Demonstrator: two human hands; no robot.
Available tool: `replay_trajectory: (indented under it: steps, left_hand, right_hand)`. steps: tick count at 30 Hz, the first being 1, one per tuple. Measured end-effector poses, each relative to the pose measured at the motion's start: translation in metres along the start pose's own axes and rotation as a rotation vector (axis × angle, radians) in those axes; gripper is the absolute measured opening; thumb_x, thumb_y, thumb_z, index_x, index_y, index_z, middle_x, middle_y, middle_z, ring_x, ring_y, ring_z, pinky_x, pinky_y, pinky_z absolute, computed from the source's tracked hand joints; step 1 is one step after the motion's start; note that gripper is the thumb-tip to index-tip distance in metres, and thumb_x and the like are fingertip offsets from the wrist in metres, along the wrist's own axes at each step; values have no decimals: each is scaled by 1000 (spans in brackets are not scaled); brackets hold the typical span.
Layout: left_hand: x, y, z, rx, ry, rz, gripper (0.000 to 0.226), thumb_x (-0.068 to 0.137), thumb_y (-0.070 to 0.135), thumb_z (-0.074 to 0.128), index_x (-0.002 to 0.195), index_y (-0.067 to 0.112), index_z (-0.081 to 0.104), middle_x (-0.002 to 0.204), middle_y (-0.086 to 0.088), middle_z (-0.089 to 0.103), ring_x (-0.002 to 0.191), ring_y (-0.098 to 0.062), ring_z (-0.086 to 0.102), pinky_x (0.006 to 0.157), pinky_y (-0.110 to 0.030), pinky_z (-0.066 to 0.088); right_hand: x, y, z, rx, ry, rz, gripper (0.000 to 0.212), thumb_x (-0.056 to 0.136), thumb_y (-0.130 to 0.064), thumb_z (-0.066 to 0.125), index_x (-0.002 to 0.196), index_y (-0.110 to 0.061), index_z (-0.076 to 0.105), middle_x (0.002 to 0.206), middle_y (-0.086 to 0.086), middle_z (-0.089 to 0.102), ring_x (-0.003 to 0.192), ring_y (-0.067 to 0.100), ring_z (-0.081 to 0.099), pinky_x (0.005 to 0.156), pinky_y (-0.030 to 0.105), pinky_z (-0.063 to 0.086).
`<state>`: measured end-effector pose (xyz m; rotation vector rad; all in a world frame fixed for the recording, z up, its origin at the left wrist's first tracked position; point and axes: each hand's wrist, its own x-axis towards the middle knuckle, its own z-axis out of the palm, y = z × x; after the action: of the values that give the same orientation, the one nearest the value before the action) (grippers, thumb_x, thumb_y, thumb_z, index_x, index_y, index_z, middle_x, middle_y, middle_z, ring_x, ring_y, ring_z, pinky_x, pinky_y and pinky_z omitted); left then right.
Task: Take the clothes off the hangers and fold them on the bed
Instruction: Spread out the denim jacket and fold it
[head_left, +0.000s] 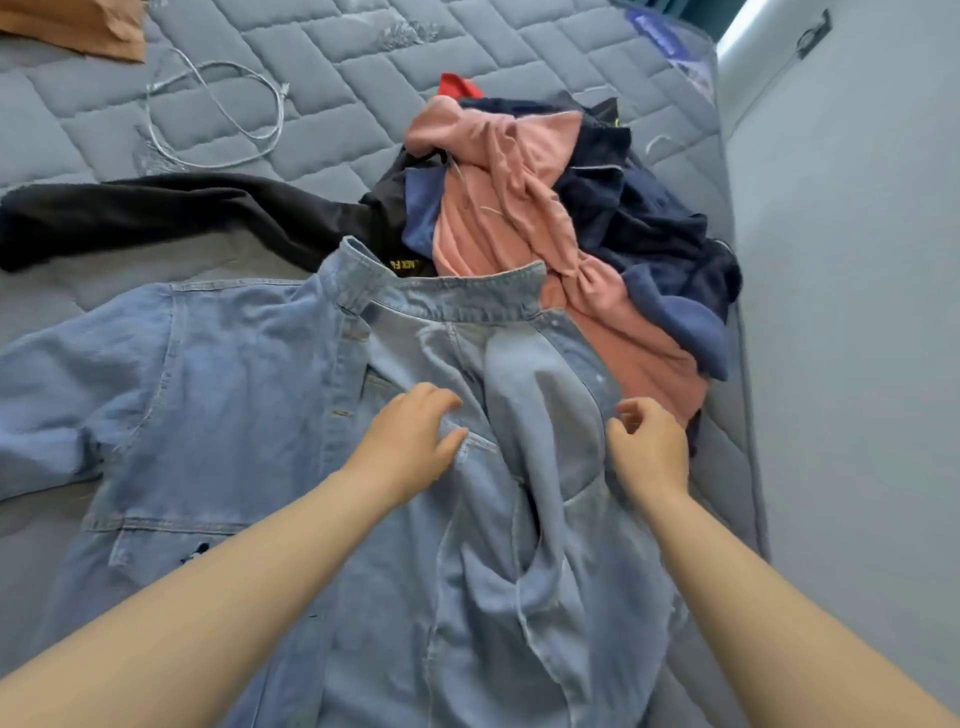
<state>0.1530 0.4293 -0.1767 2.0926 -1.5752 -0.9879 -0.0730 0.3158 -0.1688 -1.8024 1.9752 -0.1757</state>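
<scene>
At my far left, a tan piece of cloth (78, 26) lies at the top corner of the grey quilted mattress (311, 62). A white cord (218, 114) lies in loops beside it, well out of my working space. Nearer, a black garment (156, 213) stretches one long sleeve across the bed.

In front of me the light blue denim shirt (234, 389) lies spread on the mattress, collar away from me, one short sleeve flat out to the left. I see no hanger in it, so I judge this one is freed and ready for folding.

My left hand (410, 441) sits on the middle of the shirt. Its fingers are curled and the thumb pinches a ridge of denim, pinning the front so the loose right-hand panel can be drawn over without the whole shirt sliding.

Beyond the collar waits the heap of pink, navy and blue clothes (519, 208), bunched near the bed's right edge and touching the shirt.

My right hand (649, 447) is at the rumpled panel's outer edge with its fingers curled inward. The blur keeps me from telling whether they have the cloth pinched or merely hover beside it.

At the far right, the pale wall (857, 312) runs close along the bed.
</scene>
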Motion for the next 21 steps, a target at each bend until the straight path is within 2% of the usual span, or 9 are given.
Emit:
replay_trajectory:
  steps: [2,4,8,12,15,18,20,21]
  left_hand:
    - [12,30,18,-15,-3,2,35,93,28,57,124,10,56,119,-8,54,113,-25,52,98,-34,38]
    - [26,59,36,-27,2,17,35,93,26,58,123,9,56,118,-9,55,112,-25,52,98,-33,37]
    - [54,99,64,-23,14,6,37,93,28,57,126,12,53,122,-6,53,106,-23,55,94,-32,40]
    - [77,116,87,7,-1,-108,41,92,34,58,125,10,52,118,-10,55,104,-28,56,91,-38,44]
    - [90,124,101,-44,37,-228,44,88,45,62,109,8,55,102,-5,58,94,-22,53,76,-32,41]
    - [103,133,112,-67,71,-377,54,82,61,59,96,9,55,90,-3,58,86,-24,55,67,-32,39]
    - [114,137,117,-70,60,-451,66,79,69,55,94,5,60,88,-12,63,86,-32,60,59,-33,39]
    - [119,139,119,-80,50,-496,77,79,73,52,101,0,63,95,-17,65,90,-35,62,57,-33,37]
  right_hand:
    - [11,33,-11,-35,-102,16,36,87,-17,60,122,-7,59,119,16,62,111,33,57,96,41,44]
    - [21,62,-18,-55,-205,51,47,88,-20,62,131,-3,52,128,19,56,117,34,53,96,39,44]
    - [30,112,-18,16,-372,99,46,87,-17,61,130,-5,49,121,17,60,107,32,57,84,36,45]
    - [28,148,-2,1,-469,123,55,88,-27,67,133,-3,46,125,16,57,113,31,54,78,31,41]
    - [23,165,9,93,-489,113,54,87,-27,67,132,-6,47,129,11,57,118,28,53,79,26,38]
    - [18,177,15,145,-508,111,39,85,-25,67,119,-10,55,111,2,61,107,25,57,73,28,40]
    - [14,183,12,168,-518,127,16,83,-24,67,92,-16,57,85,-7,59,87,22,57,58,25,37]
    - [10,186,10,187,-494,120,13,82,-22,67,81,-17,55,74,-7,55,77,20,54,52,22,34]
